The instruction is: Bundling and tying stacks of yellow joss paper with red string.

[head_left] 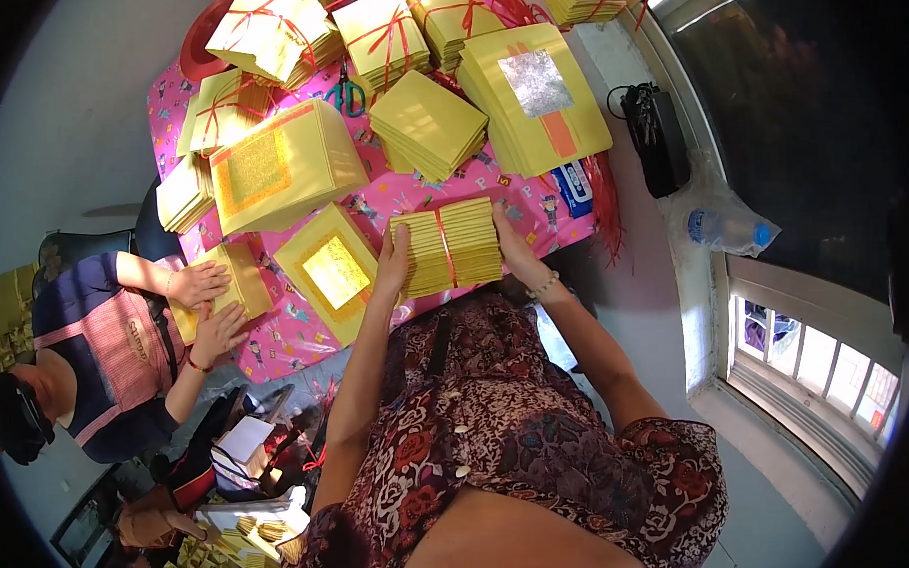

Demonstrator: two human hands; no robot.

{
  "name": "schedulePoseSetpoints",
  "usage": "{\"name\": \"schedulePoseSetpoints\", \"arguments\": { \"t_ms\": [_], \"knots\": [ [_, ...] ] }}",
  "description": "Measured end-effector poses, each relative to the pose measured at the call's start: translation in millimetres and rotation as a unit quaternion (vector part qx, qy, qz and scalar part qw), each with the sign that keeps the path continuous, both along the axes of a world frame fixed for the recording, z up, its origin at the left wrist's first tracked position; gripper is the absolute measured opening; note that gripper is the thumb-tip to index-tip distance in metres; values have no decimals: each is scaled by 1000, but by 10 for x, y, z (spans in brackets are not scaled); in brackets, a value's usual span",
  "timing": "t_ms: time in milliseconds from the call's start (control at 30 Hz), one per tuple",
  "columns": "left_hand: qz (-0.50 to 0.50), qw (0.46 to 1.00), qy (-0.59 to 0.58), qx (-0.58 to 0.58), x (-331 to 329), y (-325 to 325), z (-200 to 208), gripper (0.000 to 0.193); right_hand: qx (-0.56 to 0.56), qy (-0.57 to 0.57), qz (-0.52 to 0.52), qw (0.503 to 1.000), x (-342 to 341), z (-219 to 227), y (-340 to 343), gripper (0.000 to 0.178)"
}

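Observation:
Between my two hands stands a thick bundle of folded yellow paper [423, 250], its layered edges facing up and a red ribbon running across its middle. My left hand [394, 264] presses on the bundle's left end, fingers along its side. Against the right end lies my right hand [516, 246], a beaded bracelet on its wrist. The bundle is at the table's near edge, close to my body; its underside is hidden. Just left of it is a yellow paper stack with a gold square [336, 273]. Beyond it sits a loose yellow stack [431, 125].
A pink patterned tablecloth [517, 197] covers the table. Teal-handled scissors [346, 95], a blue-and-white box [574, 188] and red strings [605, 209] lie among several paper stacks. At left, a co-worker's hands [210, 303] rest on yellow paper. A bagged bottle [723, 230] is at the windowsill.

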State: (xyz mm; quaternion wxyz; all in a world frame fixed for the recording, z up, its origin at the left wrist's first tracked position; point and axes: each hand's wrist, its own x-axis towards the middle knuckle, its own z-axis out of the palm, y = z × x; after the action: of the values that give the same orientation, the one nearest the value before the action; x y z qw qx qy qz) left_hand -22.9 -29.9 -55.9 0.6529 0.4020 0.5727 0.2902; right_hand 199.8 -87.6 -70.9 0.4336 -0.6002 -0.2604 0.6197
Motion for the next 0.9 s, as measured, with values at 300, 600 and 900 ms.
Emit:
{"name": "schedulePoseSetpoints", "arguments": {
  "t_ms": [300, 600, 900],
  "knots": [
    [7, 996, 62, 60, 55, -110, 55, 64, 12, -8, 25, 1000, -181, 341, -47, 60],
    [72, 974, -101, 191, -7, -362, 541, 59, 282, -170, 37, 944, -188, 786, -166, 75],
    [85, 983, -15, 164, -6, -406, 252, 64, 158, -208, 16, 965, -227, 254, -223, 68]
  ]
}}
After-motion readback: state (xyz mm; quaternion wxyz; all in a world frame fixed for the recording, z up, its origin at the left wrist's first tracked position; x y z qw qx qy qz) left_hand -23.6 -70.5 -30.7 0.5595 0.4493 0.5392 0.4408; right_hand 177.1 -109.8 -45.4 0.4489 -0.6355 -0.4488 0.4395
